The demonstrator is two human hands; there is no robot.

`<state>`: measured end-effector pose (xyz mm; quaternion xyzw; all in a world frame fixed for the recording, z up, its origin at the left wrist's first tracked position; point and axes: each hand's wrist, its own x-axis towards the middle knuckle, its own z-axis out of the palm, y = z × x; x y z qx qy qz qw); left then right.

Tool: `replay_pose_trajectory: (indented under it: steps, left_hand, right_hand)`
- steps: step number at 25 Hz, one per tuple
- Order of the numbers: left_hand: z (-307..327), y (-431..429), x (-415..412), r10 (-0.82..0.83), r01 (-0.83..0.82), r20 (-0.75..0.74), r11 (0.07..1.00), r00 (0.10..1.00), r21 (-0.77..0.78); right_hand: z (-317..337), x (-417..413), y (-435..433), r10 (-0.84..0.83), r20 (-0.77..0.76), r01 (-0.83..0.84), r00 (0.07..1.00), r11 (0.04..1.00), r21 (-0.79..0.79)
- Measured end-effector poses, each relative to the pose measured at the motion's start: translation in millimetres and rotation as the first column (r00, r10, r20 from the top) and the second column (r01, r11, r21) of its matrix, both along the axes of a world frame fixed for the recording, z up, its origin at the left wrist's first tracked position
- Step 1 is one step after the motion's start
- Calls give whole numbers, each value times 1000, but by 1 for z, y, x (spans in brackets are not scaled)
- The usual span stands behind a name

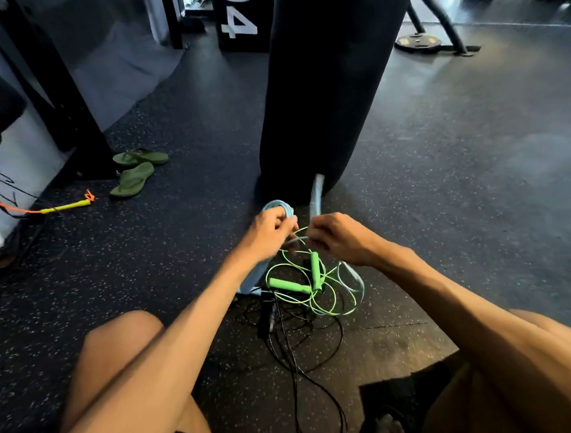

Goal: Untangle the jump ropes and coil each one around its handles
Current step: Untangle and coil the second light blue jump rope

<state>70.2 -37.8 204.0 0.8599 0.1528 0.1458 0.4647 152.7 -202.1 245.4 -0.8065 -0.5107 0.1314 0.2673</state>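
Blue rope (pixel 278 206): held above the floor between both hands, partly coiled; a loose loop hangs down at the right into the pile below.
Left hand (pixel 271 232): fingers curled round the blue coil.
Right hand (pixel 339 241): pinches a run of blue cord just beside the left hand.
Green rope (pixel 322 310): slack loops on the floor under the hands, with both green handles (pixel 289 284) lying across them.
Black rope (pixel 289 346): on the floor nearer the person, its loops running under the green ones.
Snag risk: the hanging blue loop seems to cross the green cord, so a hard pull could drag the green rope up and tighten a knot.
Coil risk: a slack grip in the left hand could let the wraps spring open.
Floor (pixel 462 175): dark speckled rubber, likely grippy, so cords may catch rather than slide.
Room: a gym; a punching bag (pixel 334 75) hangs just beyond the hands; green flip-flops (pixel 135 175) and a yellow-handled rope (pixel 66 207) lie toward the left wall.
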Motion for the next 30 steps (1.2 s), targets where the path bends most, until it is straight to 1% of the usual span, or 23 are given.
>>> replay_pose_trajectory:
  steps: [1,2,4,5,7,9,11,12,14,17,19,21,23,25,27,28,30]
  left_hand:
    - [-2,0,0,-43,44,-67,999,997,15]
    - [0,-2,0,-99,99,-121,995,988,-10]
    - [7,-9,-1,-210,185,-189,972,959,-144]
    - [11,-13,-1,-246,202,-207,956,947,-212]
    - [17,-18,-1,-284,207,-222,926,933,-315]
    - [22,-20,-5,-340,225,-213,875,916,-429]
    - [24,-19,-9,-405,259,-167,800,899,-541]
    - [26,-19,-11,-410,264,-126,763,903,-589]
    - [27,-13,-12,-359,240,-26,676,933,-697]
    - [28,-2,-12,-248,205,91,485,964,-850]
    - [28,4,-13,-190,208,146,364,971,-908]
    - [28,8,-13,-146,232,200,258,969,-938]
    - [29,15,-15,-96,255,241,182,966,-950]
    - [31,24,-17,-36,266,264,167,964,-949]
    - [31,32,-19,39,249,260,183,965,-951]
    - [29,35,-20,89,218,239,197,967,-956]
    - [21,40,-19,185,124,168,229,968,-966]
  right_hand:
    - [3,2,-1,-22,36,22,999,1000,11]
    - [5,3,-2,-41,52,39,998,999,26]
    - [9,7,-3,-78,37,75,996,995,68]
    - [10,8,-4,-99,16,98,995,991,86]
    - [10,10,-5,-135,-27,138,990,984,112]
    - [8,12,-6,-152,-36,155,988,984,91]
    - [5,14,-6,-166,-43,168,985,985,48]
    - [3,17,-7,-174,-51,175,983,984,30]
    - [1,21,-10,-173,-76,173,982,985,-12]
    - [-4,22,-14,-138,-62,132,988,987,-92]
    - [-11,24,-15,-114,16,116,993,982,-151]
    - [-20,30,-16,-131,91,149,987,962,-228]
    - [-27,36,-21,-157,161,201,974,928,-314]
    - [-31,41,-27,-176,236,257,956,890,-376]
    - [-36,46,-32,-200,297,317,934,847,-426]
    - [-38,48,-34,-210,311,337,927,832,-442]
    - [-41,52,-36,-246,286,354,926,827,-437]
